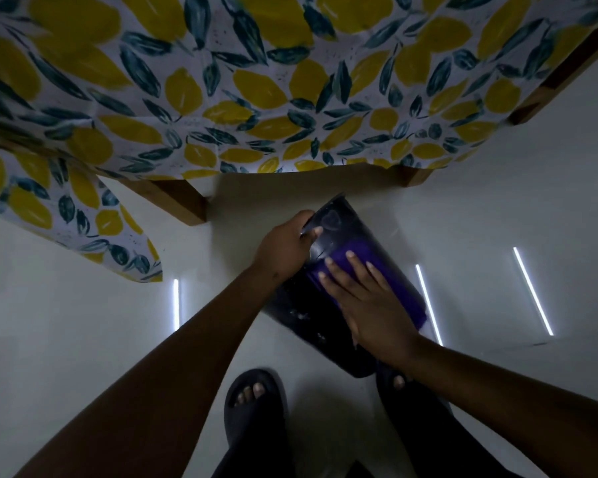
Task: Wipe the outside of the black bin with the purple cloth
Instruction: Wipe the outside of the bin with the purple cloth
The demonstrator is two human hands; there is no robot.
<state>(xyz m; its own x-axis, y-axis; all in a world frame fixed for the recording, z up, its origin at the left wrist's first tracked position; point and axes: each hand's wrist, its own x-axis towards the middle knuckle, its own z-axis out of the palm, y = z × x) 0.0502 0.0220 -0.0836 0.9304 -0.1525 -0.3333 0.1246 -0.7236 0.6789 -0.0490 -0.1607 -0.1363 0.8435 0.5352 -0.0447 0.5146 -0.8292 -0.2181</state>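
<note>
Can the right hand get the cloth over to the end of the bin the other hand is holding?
Probably yes. The right hand lies flat on the cloth, and bare bin runs ahead of its fingers. Only the left hand, gripping that end's edge, covers one part.

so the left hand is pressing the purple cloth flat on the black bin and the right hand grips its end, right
Not quite: the hands are swapped. In the head view the right hand presses the purple cloth flat on the black bin, and the left hand grips its end.
</note>
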